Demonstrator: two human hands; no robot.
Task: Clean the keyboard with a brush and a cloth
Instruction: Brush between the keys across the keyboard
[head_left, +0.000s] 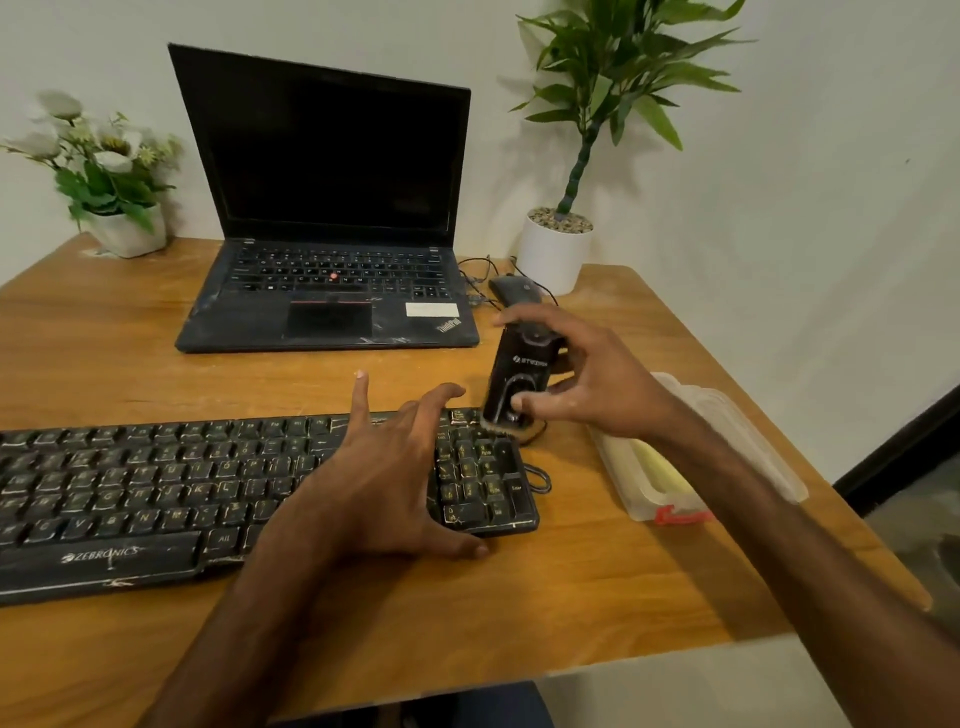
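Brush (519, 371) in right hand (610, 387) (bristles down) — left hand (384, 483) on keyboard (130, 488)

The table (597, 571) is warm wood with visible grain and a soft sheen, the keyboard (130, 499) at lower left is matt black plastic scuffed pale along its edges, the brush (519, 374) at centre right has a glossy black plastic body, and the box (743, 426) at right is cloudy clear plastic.

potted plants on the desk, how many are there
2: a flowering plant at back left, left of the laptop; a tall leafy plant right of it. None looks hidden.
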